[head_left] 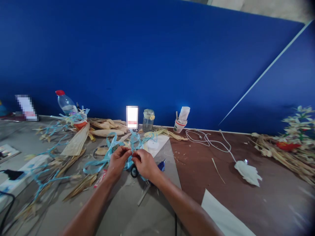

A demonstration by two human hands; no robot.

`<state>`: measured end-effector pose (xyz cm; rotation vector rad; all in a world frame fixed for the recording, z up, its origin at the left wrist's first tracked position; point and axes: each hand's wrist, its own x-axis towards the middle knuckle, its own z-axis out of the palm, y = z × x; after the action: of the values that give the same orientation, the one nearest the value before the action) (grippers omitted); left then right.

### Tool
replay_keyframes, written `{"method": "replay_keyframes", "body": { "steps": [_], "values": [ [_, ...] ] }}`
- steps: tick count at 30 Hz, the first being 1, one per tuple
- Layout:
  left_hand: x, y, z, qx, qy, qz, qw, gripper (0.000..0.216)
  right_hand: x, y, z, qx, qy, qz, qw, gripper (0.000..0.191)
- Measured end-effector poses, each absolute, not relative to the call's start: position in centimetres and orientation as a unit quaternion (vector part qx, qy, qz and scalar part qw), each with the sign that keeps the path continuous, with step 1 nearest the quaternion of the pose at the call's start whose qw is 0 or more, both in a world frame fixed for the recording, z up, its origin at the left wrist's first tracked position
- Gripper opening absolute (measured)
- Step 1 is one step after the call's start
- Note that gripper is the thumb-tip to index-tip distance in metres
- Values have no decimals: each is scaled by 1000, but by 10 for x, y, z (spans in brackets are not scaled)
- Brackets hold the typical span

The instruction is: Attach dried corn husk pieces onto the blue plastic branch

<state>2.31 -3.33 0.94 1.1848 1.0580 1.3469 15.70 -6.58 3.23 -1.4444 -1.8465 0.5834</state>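
My left hand (119, 161) and my right hand (145, 165) meet over the table, fingertips close together. Both are closed in a pinch on light blue ribbon (129, 162), which shows between and below the fingers. A small pale piece, perhaps husk, pokes up by the left fingertips; its lower part is hidden. Loose ribbon loops (94, 167) spread to the left of my left hand. Under my right hand lie black-handled scissors (134, 171), partly covered, and a dark blue tool (161, 165) with a pointed tip.
Dried corn husks (108, 124) lie along the blue partition (157, 65). Behind my hands stand a glass jar (148, 120), a bright phone screen (132, 117) and a white cup (180, 126). Blue-wrapped stems, a bottle (66, 104) and a power strip (22, 175) occupy the left; a white cable (209, 141) lies right.
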Motion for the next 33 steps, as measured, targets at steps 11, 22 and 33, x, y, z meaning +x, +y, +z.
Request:
{"method": "replay_keyframes", "body": {
  "steps": [11,22,33],
  "values": [
    [22,-35,4,447,390,539,598,25,158,-65,33,-569,-727,220,316,13],
    [8,-29,16,383,371,596,600,23,201,-52,59,-572,-669,257,399,11],
    [6,-30,23,347,321,601,644,22,175,-40,54,-481,-758,308,316,45]
  ]
}}
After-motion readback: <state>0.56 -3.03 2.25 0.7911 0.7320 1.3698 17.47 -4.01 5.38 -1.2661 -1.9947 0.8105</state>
